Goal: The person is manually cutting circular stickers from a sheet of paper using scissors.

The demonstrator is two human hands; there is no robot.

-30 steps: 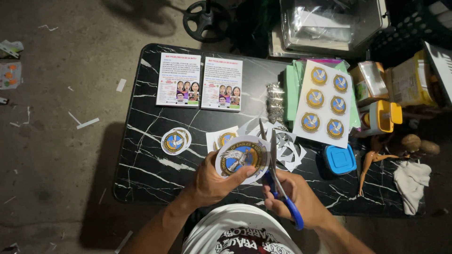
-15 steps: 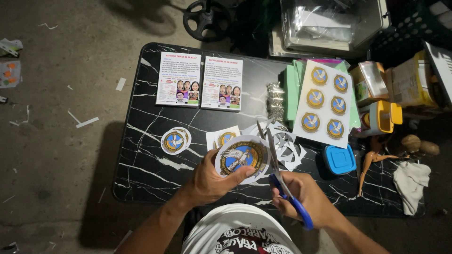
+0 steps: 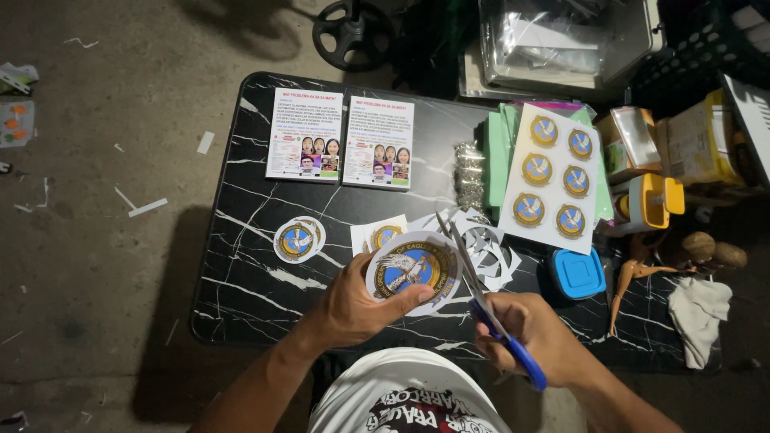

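Note:
My left hand holds a round printed paper emblem, blue and gold with a bird, over the black marble-patterned table. My right hand grips blue-handled scissors, whose open blades reach up along the emblem's right edge. Under the emblem lie white paper offcuts and a small square sheet with another emblem. A stack of cut round emblems lies to the left.
A sheet of several uncut emblems rests on green paper at the right. Two printed flyers lie at the table's far side. A blue-lidded tub, a yellow-capped bottle, boxes and a white cloth crowd the right. Paper scraps litter the floor.
My right hand has drawn the scissors slightly down and right, then back toward the emblem's edge, with the blades now open. My left hand has turned the emblem a little.

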